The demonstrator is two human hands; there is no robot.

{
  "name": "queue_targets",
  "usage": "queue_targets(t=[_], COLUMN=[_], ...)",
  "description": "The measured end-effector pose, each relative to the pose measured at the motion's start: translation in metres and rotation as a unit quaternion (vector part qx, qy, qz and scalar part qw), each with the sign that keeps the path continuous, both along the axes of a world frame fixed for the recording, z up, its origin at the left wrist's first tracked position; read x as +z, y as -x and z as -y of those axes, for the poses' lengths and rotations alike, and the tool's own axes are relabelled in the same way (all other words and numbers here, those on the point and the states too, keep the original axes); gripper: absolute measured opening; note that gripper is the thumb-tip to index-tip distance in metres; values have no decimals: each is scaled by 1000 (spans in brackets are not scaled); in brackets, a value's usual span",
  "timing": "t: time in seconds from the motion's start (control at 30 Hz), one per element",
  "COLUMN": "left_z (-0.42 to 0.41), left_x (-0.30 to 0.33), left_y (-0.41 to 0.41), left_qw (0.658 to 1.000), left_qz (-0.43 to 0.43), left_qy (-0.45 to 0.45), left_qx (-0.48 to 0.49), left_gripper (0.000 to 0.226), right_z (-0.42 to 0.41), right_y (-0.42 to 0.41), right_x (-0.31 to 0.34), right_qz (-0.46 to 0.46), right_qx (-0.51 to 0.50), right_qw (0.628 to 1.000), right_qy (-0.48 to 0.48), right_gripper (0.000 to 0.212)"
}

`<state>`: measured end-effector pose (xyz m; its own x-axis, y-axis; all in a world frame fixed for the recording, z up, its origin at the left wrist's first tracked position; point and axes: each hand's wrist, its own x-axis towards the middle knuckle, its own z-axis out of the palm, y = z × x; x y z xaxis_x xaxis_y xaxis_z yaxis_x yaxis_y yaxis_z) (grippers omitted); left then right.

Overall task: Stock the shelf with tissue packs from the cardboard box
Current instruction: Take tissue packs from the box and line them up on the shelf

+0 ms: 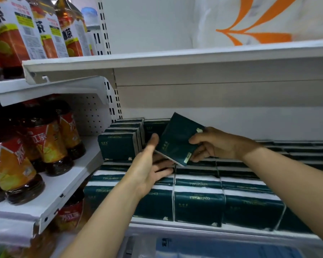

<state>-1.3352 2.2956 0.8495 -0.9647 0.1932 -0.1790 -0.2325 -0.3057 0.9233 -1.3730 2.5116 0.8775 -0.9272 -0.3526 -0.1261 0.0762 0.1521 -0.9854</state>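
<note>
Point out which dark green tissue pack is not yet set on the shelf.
The tilted dark green tissue pack pinched in the right hand, lifted above the stocked rows; every other pack sits in place.

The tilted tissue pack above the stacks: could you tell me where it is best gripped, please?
By its right edge, from the right, as the right hand does: the tilted tissue pack is flat and thin, so thumb and fingers pinch across it there.
</note>
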Motion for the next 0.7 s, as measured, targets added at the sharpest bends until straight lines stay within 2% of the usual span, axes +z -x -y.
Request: queue_targets(t=[0.07, 0.13, 0.23, 0.3, 0.37, 0.43, 0.5, 0.6, 0.7], left_z=[-6, -11, -16, -19, -24, -28, -31, -30, -30], left_x=[0, 0, -4, -5, -6, -8, -9, -8, -6], left_y=[0, 4, 11, 15, 18, 20, 25, 36, 52], left_qw=[1000, 998, 989, 982, 982, 983, 983, 982, 980], left_qz=[-22, -40, -76, -95, -107, -114, -116, -114, -109], left_qy=[17, 42, 121, 158, 148, 135, 130, 137, 157], left_qx=[-15, -5, 25, 38, 45, 54, 59, 55, 50], left_gripper=[51, 47, 49, 55, 61, 65, 66, 66, 66], right_z=[-4, -8, -21, -29, -35, -41, -48, -59, -68], right_y=[-7, -8, -3, 0, 5, 13, 22, 39, 57], right_x=[-3, -7, -5, -1, 2, 2, 0, -8, -24], right_qz=[12, -4, -60, -97, -107, -99, -109, -142, -173], right_qx=[23, 40, -15, -28, -13, -17, -65, -195, -276], right_qw=[1000, 999, 996, 987, 980, 982, 984, 966, 938], right_qy=[18, -12, -65, -123, -166, -158, -128, -89, -118], right_gripper=[40, 41, 48, 44, 39, 39, 36, 20, 16])
